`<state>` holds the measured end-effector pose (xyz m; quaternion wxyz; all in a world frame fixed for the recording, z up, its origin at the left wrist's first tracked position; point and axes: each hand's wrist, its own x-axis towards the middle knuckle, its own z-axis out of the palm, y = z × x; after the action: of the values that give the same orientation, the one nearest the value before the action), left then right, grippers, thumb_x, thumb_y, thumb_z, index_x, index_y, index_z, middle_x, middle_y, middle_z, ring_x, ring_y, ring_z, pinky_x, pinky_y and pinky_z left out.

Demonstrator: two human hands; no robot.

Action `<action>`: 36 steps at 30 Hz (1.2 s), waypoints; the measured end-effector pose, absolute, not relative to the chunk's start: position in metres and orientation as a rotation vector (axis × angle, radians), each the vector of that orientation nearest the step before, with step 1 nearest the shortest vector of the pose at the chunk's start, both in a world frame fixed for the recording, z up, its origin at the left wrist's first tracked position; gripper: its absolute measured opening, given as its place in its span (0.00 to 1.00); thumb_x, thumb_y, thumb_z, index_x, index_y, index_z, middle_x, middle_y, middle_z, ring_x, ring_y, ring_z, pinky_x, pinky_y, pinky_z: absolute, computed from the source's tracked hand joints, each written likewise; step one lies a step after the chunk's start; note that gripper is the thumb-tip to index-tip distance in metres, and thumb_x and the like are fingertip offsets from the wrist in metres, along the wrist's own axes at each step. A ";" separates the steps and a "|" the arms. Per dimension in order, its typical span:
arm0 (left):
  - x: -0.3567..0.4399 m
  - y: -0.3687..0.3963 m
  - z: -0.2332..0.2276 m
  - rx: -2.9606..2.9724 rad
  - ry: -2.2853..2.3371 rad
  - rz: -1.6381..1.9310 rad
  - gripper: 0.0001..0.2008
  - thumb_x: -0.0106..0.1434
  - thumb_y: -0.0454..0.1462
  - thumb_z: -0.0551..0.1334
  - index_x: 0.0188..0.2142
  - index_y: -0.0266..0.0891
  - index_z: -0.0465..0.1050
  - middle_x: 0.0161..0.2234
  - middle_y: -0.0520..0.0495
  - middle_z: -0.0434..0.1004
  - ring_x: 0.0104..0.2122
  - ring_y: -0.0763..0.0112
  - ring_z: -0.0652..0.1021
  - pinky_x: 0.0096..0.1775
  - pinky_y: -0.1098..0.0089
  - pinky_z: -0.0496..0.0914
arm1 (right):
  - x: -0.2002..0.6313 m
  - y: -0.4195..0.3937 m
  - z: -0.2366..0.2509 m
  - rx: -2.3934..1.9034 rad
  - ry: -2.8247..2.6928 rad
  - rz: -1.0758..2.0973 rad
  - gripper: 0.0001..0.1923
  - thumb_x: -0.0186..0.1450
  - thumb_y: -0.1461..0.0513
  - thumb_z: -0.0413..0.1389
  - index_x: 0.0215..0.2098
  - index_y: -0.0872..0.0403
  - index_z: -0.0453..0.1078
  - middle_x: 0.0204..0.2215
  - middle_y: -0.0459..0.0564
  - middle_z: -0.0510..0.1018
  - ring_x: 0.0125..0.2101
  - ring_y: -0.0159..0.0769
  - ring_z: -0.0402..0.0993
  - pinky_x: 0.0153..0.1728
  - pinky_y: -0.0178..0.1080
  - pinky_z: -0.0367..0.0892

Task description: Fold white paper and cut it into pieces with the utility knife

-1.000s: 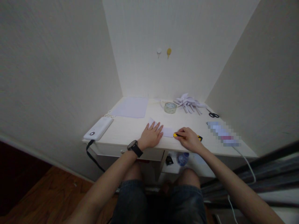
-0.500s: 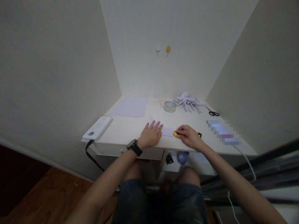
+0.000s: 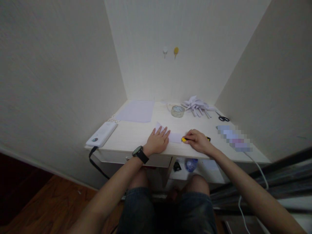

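Observation:
A folded piece of white paper (image 3: pixel 175 137) lies near the front edge of the desk. My left hand (image 3: pixel 158 140) presses flat on its left part, fingers spread. In my right hand (image 3: pixel 198 140) is a yellow and black utility knife (image 3: pixel 184 139), its yellow end beside the paper's right edge and its other end showing past my knuckles. Whether a blade is out, I cannot make out.
On the white desk (image 3: pixel 136 136) are a white power bank (image 3: pixel 101 134), paper sheets (image 3: pixel 135 111), a tape roll (image 3: pixel 177 111), a pile of folded paper pinwheels (image 3: pixel 196 105), scissors (image 3: pixel 223 118) and a blurred-out device (image 3: pixel 234 138). A blue-tinted bottle (image 3: pixel 190 165) is on the shelf below.
Almost nothing differs. My right hand and the utility knife sit in nearly the same place, and my left hand stays on the paper.

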<state>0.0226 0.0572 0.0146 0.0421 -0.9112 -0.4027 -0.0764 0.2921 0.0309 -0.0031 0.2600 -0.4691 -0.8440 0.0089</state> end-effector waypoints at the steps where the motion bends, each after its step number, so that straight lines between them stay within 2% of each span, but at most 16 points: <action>1: 0.022 0.058 0.014 -2.792 -1.234 -0.235 0.27 0.73 0.40 0.44 0.69 0.38 0.56 0.70 0.41 0.52 0.69 0.48 0.55 0.65 0.42 0.53 | 0.292 0.031 -0.003 -1.266 -2.285 0.030 0.10 0.65 0.61 0.61 0.44 0.50 0.82 0.36 0.53 0.79 0.39 0.43 0.73 0.41 0.44 0.69; 12: 0.020 0.059 0.011 -2.828 -1.215 -0.292 0.27 0.73 0.41 0.44 0.68 0.37 0.57 0.70 0.41 0.53 0.69 0.48 0.55 0.66 0.42 0.50 | 0.320 0.030 0.002 -1.275 -2.281 0.249 0.11 0.63 0.62 0.61 0.42 0.48 0.82 0.38 0.52 0.80 0.40 0.41 0.75 0.45 0.43 0.70; 16: 0.019 0.059 0.009 -2.815 -1.201 -0.393 0.28 0.74 0.47 0.43 0.67 0.36 0.60 0.70 0.39 0.54 0.70 0.49 0.53 0.66 0.41 0.49 | 0.331 0.026 0.004 -1.328 -2.233 0.230 0.11 0.63 0.62 0.61 0.42 0.49 0.82 0.38 0.52 0.80 0.41 0.41 0.75 0.45 0.43 0.70; 19: 0.015 0.059 0.013 -2.803 -1.150 -0.447 0.32 0.72 0.53 0.49 0.65 0.34 0.63 0.68 0.34 0.56 0.69 0.48 0.55 0.66 0.45 0.51 | 0.331 0.025 0.002 -1.384 -2.190 0.199 0.11 0.63 0.62 0.61 0.43 0.49 0.82 0.39 0.52 0.80 0.41 0.42 0.75 0.44 0.43 0.69; 22: 0.011 0.060 0.022 -2.836 -1.047 -0.398 0.32 0.67 0.54 0.57 0.59 0.32 0.70 0.64 0.30 0.65 0.65 0.49 0.64 0.64 0.53 0.58 | 0.327 0.025 -0.001 -1.437 -2.155 0.141 0.12 0.64 0.61 0.60 0.44 0.48 0.81 0.40 0.51 0.81 0.41 0.42 0.76 0.44 0.43 0.69; 26: 0.009 0.063 0.041 -2.910 -0.983 -0.220 0.21 0.68 0.48 0.59 0.49 0.34 0.77 0.52 0.34 0.78 0.54 0.54 0.77 0.53 0.59 0.70 | 0.320 0.025 -0.006 -1.456 -2.127 0.057 0.12 0.65 0.61 0.58 0.44 0.49 0.81 0.39 0.52 0.81 0.41 0.43 0.75 0.43 0.43 0.69; 30: 0.012 0.063 0.063 -2.921 -0.895 0.056 0.11 0.67 0.39 0.60 0.40 0.35 0.79 0.40 0.36 0.82 0.41 0.56 0.81 0.42 0.62 0.73 | 0.319 0.024 -0.008 -1.440 -2.116 -0.003 0.12 0.67 0.61 0.56 0.44 0.50 0.81 0.39 0.53 0.80 0.41 0.43 0.75 0.44 0.44 0.69; 33: 0.013 0.058 0.079 -2.891 -0.817 0.201 0.08 0.65 0.31 0.59 0.37 0.33 0.78 0.36 0.35 0.81 0.37 0.57 0.81 0.37 0.64 0.72 | 0.319 0.024 -0.008 -1.453 -2.111 -0.019 0.12 0.67 0.60 0.56 0.44 0.50 0.81 0.40 0.53 0.80 0.42 0.43 0.75 0.45 0.44 0.69; 36: 0.012 0.053 0.088 -2.889 -0.747 0.269 0.11 0.61 0.25 0.58 0.38 0.32 0.78 0.36 0.34 0.81 0.38 0.57 0.81 0.36 0.65 0.72 | 0.319 0.023 -0.008 -1.482 -2.099 -0.030 0.13 0.68 0.59 0.55 0.44 0.51 0.81 0.40 0.54 0.80 0.42 0.43 0.74 0.44 0.44 0.68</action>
<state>0.0117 0.0527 0.0878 0.0728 -0.9617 -0.2485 0.0896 0.3193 0.0232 -0.0080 0.2819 -0.5533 -0.7838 -0.0112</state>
